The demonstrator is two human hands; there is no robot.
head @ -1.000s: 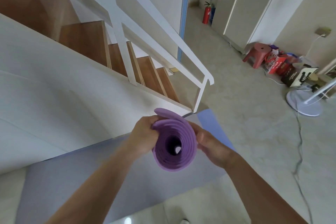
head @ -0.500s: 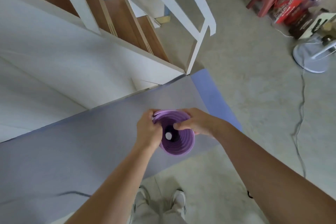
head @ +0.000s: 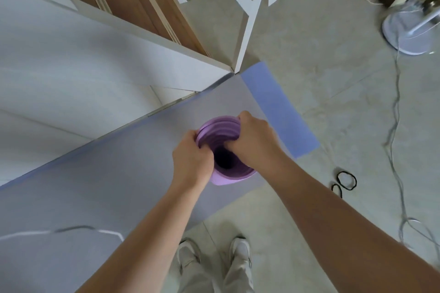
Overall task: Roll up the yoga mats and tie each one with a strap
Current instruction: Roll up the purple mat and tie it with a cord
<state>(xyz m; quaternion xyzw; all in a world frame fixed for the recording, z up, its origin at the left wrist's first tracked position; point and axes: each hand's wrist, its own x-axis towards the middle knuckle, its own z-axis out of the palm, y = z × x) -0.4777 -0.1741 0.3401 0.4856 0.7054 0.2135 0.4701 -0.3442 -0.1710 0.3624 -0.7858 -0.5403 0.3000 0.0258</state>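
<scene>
A purple yoga mat (head: 220, 129), rolled up, stands on end in front of me, and I look down into its open top. My left hand (head: 191, 162) grips its left rim. My right hand (head: 252, 143) grips the right rim with fingers curled into the roll's inner layers. A grey mat (head: 95, 185) lies flat on the floor beneath, with a blue mat (head: 278, 109) showing past its far end. Two black loop straps (head: 345, 181) lie on the floor to the right of the roll.
A white staircase wall (head: 83, 59) and wooden steps run along the left. The white railing post (head: 245, 38) stands just beyond the mats. A fan base (head: 409, 31) and its cable (head: 395, 126) are on the right. My shoes (head: 214, 254) stand at the grey mat's near edge.
The view has tilted down toward the floor. The roll has gone from tilted toward me to standing upright, and my right fingers have moved into its inner layers.
</scene>
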